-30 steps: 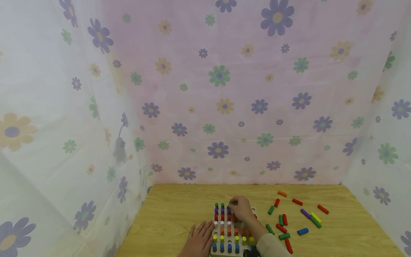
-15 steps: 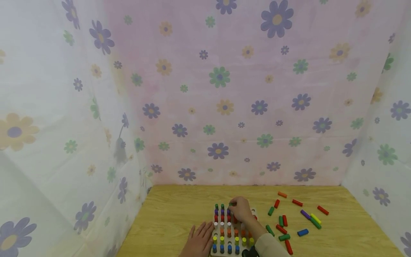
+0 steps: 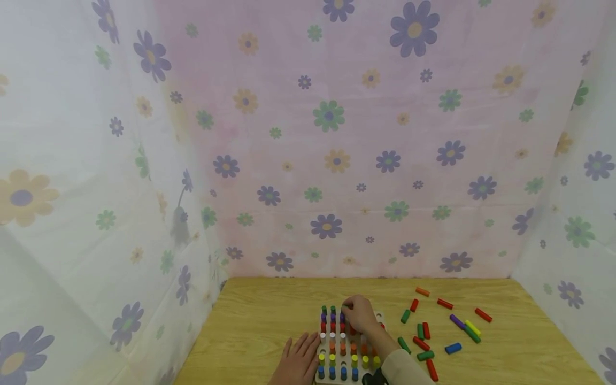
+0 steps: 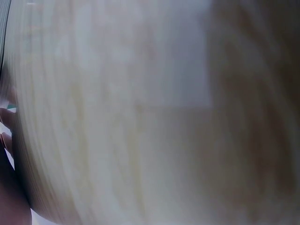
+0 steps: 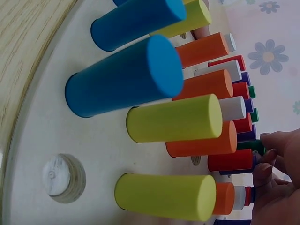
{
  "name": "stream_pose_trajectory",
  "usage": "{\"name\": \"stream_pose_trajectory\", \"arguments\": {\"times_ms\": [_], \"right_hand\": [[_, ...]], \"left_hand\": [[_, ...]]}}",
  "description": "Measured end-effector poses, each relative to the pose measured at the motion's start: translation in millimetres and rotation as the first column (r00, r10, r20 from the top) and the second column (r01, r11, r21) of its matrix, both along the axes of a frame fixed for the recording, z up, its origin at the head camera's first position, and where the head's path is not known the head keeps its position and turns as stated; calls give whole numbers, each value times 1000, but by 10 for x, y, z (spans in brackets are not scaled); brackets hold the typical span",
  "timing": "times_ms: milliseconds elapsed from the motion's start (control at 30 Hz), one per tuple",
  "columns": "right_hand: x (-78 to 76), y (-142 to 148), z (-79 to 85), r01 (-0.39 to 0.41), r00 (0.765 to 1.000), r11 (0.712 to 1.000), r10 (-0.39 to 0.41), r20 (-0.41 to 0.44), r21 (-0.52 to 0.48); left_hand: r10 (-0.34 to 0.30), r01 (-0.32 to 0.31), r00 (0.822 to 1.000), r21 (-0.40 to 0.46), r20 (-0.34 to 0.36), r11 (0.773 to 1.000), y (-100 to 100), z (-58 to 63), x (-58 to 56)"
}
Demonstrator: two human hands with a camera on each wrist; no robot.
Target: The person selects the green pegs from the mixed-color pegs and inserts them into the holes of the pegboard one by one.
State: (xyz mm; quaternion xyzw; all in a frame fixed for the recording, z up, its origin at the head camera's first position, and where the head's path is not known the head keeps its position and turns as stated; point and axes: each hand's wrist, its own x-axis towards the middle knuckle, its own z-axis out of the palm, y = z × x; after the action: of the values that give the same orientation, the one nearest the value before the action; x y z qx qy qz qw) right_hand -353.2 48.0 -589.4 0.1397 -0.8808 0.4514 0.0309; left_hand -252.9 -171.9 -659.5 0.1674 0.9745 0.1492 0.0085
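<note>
A pale pegboard (image 5: 103,150) lies on the table, with coloured pegs upright in rows. At its far row, my right hand (image 3: 361,315) pinches a green peg (image 5: 251,146) between thumb and fingers; the right wrist view shows it among purple and red pegs. The peg's lower end is hidden, so I cannot tell how deep it sits. Along the board's left side, my left hand (image 3: 300,358) lies with fingers extended, the fingertips at the edge. Blue pegs (image 3: 332,372) and yellow pegs (image 3: 332,360) stand in the near rows. The left wrist view is mostly blurred.
Loose pegs lie scattered right of the board, among them a blue peg (image 3: 453,348), an orange peg (image 3: 422,292) and a purple peg (image 3: 457,322). An uncovered hole (image 5: 63,178) shows in the board. Flowered curtains (image 3: 366,133) enclose the wooden table (image 3: 260,305).
</note>
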Motion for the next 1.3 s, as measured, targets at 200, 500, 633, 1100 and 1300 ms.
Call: {"name": "stream_pose_trajectory", "arguments": {"times_ms": [200,500,633,1100,1300], "right_hand": [[5,-1,3,-3,1000,1000,3,-8,10],[-5,-6,-37,8,1000,1000,-8,-14,16],[-2,-2,-43,10,1000,1000,-10,-13,8],[19,0,5,71,996,993,-66,52,-93],[10,67,-14,45,995,984,-29,93,-174]], "left_hand": [[6,-6,1000,-5,13,1000,9,18,-1],[3,-2,1000,-4,8,1000,25,8,8],[-2,2,1000,-6,1,1000,28,-2,7],[-8,7,1000,14,14,1000,7,-2,-26],[13,-13,1000,1,26,1000,12,-5,-21]]}}
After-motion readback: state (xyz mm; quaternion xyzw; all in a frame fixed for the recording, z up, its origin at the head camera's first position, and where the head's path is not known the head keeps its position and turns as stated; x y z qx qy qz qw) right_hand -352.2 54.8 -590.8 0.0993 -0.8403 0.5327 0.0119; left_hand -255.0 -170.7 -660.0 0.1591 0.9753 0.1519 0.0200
